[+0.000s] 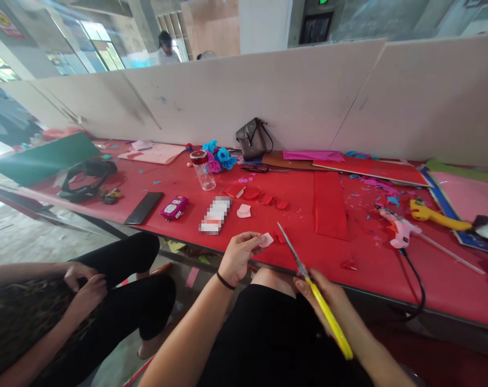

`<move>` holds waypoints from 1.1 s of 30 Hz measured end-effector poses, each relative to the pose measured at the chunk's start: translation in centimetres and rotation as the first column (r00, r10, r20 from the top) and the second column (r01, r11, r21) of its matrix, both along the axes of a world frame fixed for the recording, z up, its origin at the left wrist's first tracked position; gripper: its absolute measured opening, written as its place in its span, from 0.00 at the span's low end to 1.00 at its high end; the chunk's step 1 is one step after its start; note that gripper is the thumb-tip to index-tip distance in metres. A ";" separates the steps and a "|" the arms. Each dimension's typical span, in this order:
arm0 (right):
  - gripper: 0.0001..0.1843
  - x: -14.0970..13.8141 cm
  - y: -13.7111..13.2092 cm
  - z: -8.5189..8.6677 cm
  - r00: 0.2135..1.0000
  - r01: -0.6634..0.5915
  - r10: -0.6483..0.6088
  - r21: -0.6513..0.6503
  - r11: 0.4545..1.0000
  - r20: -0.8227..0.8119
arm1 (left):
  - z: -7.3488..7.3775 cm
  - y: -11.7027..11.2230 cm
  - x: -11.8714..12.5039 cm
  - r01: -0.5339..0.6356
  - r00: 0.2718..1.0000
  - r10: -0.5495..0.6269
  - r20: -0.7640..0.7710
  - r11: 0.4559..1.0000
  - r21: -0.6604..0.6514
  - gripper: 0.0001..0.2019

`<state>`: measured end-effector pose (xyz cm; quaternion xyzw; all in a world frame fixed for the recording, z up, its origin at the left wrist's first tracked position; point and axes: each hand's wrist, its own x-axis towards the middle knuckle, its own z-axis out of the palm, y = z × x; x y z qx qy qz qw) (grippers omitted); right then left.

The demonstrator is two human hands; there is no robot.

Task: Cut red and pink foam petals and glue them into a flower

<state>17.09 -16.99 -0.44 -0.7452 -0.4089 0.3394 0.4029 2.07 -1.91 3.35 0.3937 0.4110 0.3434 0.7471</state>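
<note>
Ahead of you, a dark handbag [252,142] stands near the pale partition [211,105], with a clear, red-lidded jar [205,176] to its left. Further left lie a magenta gadget [174,208] and a flat black object [144,208]; a person [118,312] sits beside you.

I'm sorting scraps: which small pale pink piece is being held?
The pink piece pinched in the left hand; the other piece lies on the table, near red pieces.

Yellow scissors [315,291], one pair; one jar [204,173], one handbag [252,141]
</note>
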 end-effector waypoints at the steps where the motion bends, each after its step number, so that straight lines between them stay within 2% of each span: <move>1: 0.26 1.5 0.6 0.3 0.985 -0.004 0.010 -0.040 0.999 0.173 | -0.2 0.3 -0.1 -0.007 0.998 0.009 -0.057 1.000 0.030 0.15; 2: 0.28 3.1 1.3 0.5 0.930 0.022 0.019 -0.106 0.994 0.368 | -0.5 0.6 -0.2 -0.009 0.995 0.015 -0.101 0.998 0.059 0.15; 3: 0.28 4.7 1.9 0.8 0.840 0.079 0.021 -0.161 0.984 0.543 | -0.7 0.9 -0.2 -0.007 0.992 0.017 -0.124 0.997 0.081 0.15; 5: 0.24 7.5 2.9 1.2 0.645 0.101 0.097 -0.210 0.972 0.758 | -1.2 1.5 0.0 -0.011 0.994 0.023 -0.109 0.994 0.105 0.15; 7: 0.21 9.3 3.4 1.6 0.508 0.101 0.187 -0.274 0.957 0.841 | -1.7 2.0 0.3 -0.019 0.997 0.026 -0.067 0.994 0.111 0.15; 9: 0.17 9.9 3.5 2.2 0.431 0.116 0.259 -0.338 0.934 0.864 | -2.2 2.3 0.8 -0.032 0.998 0.037 -0.041 0.994 0.102 0.14; 11: 0.14 9.2 3.6 2.9 0.367 0.142 0.246 -0.315 0.938 0.897 | -2.6 2.4 1.2 -0.047 0.998 0.051 -0.038 0.995 0.091 0.13; 12: 0.13 8.4 3.9 3.2 0.357 0.134 0.190 -0.252 0.958 0.915 | -2.7 2.3 1.5 -0.053 0.998 0.057 -0.039 0.995 0.090 0.13; 13: 0.13 7.4 4.3 3.4 0.380 0.111 0.109 -0.162 0.980 0.918 | -2.8 2.1 1.7 -0.058 0.997 0.062 -0.039 0.994 0.093 0.14; 14: 0.15 6.2 5.0 3.4 0.473 0.051 0.023 -0.053 0.997 0.881 | -2.9 1.9 1.9 -0.063 0.997 0.067 -0.036 0.993 0.096 0.14; 15: 0.17 5.0 5.8 3.3 0.627 0.002 -0.052 0.065 0.998 0.777 | -2.9 1.6 2.1 -0.065 0.997 0.069 -0.031 0.993 0.097 0.14; 16: 0.19 4.0 6.7 2.9 0.789 -0.036 -0.057 0.140 0.990 0.611 | -2.9 1.4 2.2 -0.061 0.998 0.064 -0.024 0.993 0.097 0.14; 17: 0.19 3.1 7.8 2.5 0.905 -0.063 -0.018 0.177 0.982 0.425 | -2.9 1.1 2.3 -0.051 0.998 0.052 -0.018 0.994 0.097 0.14; 18: 0.17 2.6 8.9 2.0 0.959 -0.076 0.015 0.207 0.975 0.284 | -3.0 1.0 2.4 -0.039 0.999 0.040 -0.012 0.994 0.099 0.14; 19: 0.16 2.4 10.1 1.6 0.979 -0.087 0.041 0.234 0.968 0.198 | -3.1 0.9 2.4 -0.030 0.999 0.031 -0.010 0.994 0.106 0.14; 21: 0.15 3.2 12.5 1.1 0.985 -0.063 0.019 0.253 0.966 0.171 | -3.5 1.0 2.2 -0.045 0.998 0.050 -0.030 0.988 0.145 0.14; 22: 0.14 3.9 13.8 1.0 0.975 -0.044 -0.010 0.237 0.971 0.220 | -3.8 1.2 2.1 -0.069 0.995 0.080 -0.058 0.982 0.177 0.13; 24: 0.13 5.8 16.5 1.3 0.910 -0.030 -0.019 0.112 0.993 0.414 | -4.3 1.8 1.8 -0.115 0.976 0.160 -0.149 0.955 0.273 0.11; 28: 0.08 8.1 21.6 2.2 0.836 -0.002 0.004 -0.004 1.000 0.548 | -5.2 3.0 1.4 -0.081 0.892 0.308 -0.332 0.829 0.553 0.10; 31: 0.06 8.3 23.0 2.5 0.794 0.034 0.015 -0.069 0.997 0.607 | -5.4 3.0 1.4 -0.019 0.859 0.356 -0.369 0.742 0.670 0.11; 33: 0.09 8.1 22.2 2.5 0.769 0.063 -0.001 -0.075 0.995 0.639 | -5.5 2.8 1.3 0.001 0.854 0.365 -0.371 0.711 0.703 0.13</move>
